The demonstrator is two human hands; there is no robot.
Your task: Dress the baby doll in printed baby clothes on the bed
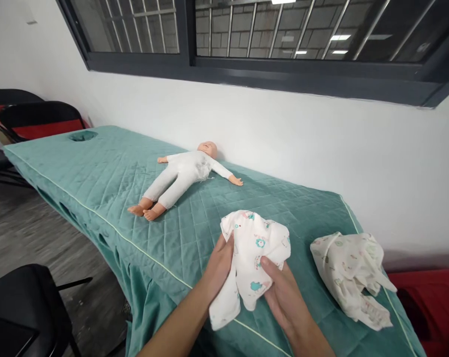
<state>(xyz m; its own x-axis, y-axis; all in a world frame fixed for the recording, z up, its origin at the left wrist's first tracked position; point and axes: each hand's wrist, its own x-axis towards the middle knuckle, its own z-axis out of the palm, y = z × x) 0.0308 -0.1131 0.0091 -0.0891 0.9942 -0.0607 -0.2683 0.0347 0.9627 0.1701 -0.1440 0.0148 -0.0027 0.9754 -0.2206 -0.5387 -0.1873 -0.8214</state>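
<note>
A small white baby garment (259, 240) with a coloured animal print is held up between my two hands, above the near part of the bed. My left hand (220, 267) grips its left side, with the fingers hidden behind the cloth. My right hand (282, 290) pinches the lower right part, thumb on top. One sleeve or leg of the cloth hangs down between my arms. Further back, a baby doll (189, 168) in a white body suit lies on its back, arms spread, feet pointing toward the lower left.
A green quilted cover (109, 193) lies over the bed, which has a hole (83, 135) at the far end. A second crumpled printed garment (349, 272) lies at the right. Black chairs (27, 302) stand at the left, and a red object (432, 302) beyond the right edge. Wall and barred window behind.
</note>
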